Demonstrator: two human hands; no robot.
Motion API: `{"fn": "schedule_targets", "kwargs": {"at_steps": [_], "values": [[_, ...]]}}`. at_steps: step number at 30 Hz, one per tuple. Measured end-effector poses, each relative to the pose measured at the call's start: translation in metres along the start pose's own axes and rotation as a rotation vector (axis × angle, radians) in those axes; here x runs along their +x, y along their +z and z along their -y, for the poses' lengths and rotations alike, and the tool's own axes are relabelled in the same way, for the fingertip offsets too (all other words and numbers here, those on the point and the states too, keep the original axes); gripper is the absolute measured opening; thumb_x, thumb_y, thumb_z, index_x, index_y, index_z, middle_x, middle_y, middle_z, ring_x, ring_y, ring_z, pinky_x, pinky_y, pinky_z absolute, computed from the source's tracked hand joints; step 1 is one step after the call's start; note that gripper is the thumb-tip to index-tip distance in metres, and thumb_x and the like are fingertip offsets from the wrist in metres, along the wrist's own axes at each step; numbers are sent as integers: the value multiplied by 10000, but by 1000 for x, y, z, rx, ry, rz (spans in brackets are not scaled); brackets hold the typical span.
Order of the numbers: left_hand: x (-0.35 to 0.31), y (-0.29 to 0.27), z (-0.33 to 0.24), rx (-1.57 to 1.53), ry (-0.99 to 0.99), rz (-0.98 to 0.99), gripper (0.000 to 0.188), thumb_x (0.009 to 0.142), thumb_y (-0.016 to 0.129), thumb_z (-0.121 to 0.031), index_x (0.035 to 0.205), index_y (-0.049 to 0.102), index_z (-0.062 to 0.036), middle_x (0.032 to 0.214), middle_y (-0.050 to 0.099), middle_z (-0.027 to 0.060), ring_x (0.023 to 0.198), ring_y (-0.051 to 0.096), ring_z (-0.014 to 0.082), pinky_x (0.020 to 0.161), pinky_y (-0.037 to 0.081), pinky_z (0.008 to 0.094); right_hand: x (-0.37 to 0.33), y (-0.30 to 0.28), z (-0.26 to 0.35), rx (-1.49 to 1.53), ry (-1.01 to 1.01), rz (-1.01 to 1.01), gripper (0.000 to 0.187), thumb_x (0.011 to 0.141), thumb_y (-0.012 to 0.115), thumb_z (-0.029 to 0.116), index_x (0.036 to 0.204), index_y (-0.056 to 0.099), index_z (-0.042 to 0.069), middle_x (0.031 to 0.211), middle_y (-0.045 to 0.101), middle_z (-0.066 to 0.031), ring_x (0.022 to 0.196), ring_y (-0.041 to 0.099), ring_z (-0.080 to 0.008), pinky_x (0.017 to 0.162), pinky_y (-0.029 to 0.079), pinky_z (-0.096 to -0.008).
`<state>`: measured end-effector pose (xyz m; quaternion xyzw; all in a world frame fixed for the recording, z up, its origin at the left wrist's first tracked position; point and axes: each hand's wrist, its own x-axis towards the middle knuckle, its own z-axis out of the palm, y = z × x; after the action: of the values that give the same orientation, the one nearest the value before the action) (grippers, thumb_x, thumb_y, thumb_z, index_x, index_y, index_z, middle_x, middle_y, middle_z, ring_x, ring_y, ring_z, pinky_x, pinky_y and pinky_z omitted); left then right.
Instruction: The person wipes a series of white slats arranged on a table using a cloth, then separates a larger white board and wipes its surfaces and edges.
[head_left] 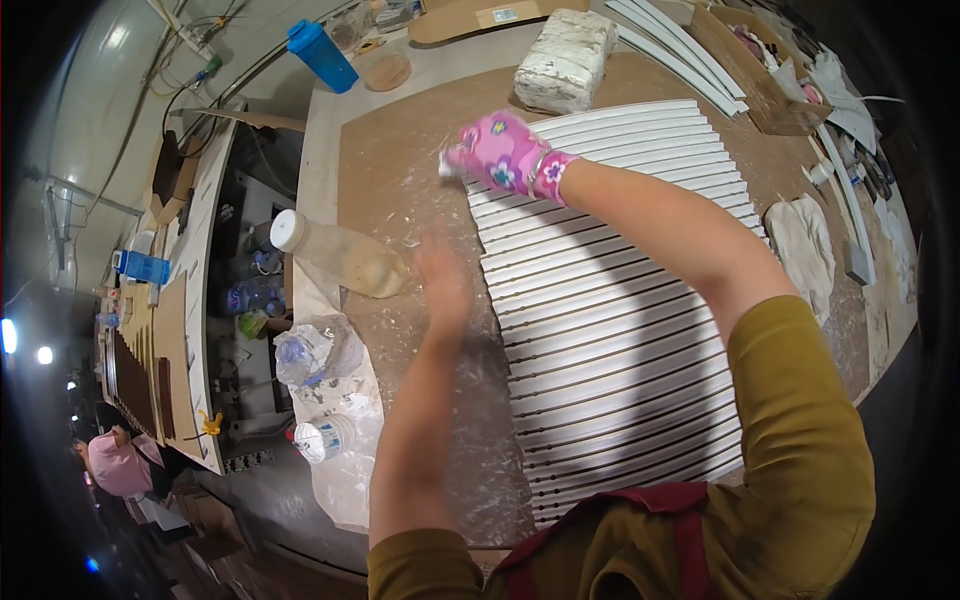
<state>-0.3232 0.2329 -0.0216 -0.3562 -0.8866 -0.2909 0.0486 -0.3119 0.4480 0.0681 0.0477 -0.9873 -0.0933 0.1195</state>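
Observation:
My right hand (505,155), in a pink flowered glove, reaches over the far left end of a row of white slotted strips (610,330). Its fingers are closed, and a small white bit (446,165) pokes out of them; what it is I cannot make out. My bare left hand (441,272) is smeared by motion, over the brown board left of the strips. Beside it lies a clear plastic bottle (365,262) with a white cap, tilted, with something pale inside. The strips lie side by side, close together, with dark gaps between them.
A white-smeared block (566,62) stands beyond the strips. At the back right are loose white strips (690,60) and a cardboard box (765,85). A pale cloth (800,255) lies at right. Leftward stand a blue bottle (322,58), a crumpled plastic bag (318,350) and a small tub (322,438).

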Motion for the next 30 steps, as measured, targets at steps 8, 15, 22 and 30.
{"fn": "schedule_targets", "kwargs": {"at_steps": [8,15,22,30], "values": [[-3,-3,3,16,-14,5,572,815,474,-6,1382,392,-12,1254,457,221,1153,418,402,1024,324,495,13,-2,-3,100,130,55,242,921,471,262,1043,658,166,996,660,-103,955,662,-287,749,527,-415],[-1,6,11,51,0,5,574,841,491,-50,1402,377,-25,1290,456,231,1186,425,397,1043,313,493,10,-5,11,137,154,-30,232,916,475,231,1010,667,141,992,663,-114,911,666,-287,780,514,-434],[3,16,18,173,45,-11,519,861,500,-115,1368,428,-30,1268,488,219,1161,462,384,1013,352,483,-9,17,-12,221,211,-163,192,891,519,202,967,684,141,900,683,-112,903,670,-288,756,514,-424],[-2,0,7,41,64,-36,488,835,440,-14,1322,444,11,1230,478,232,1131,441,411,995,341,485,-106,-5,-80,196,588,122,328,986,371,327,1018,658,170,1046,672,-81,1022,618,-266,908,448,-432]]}}
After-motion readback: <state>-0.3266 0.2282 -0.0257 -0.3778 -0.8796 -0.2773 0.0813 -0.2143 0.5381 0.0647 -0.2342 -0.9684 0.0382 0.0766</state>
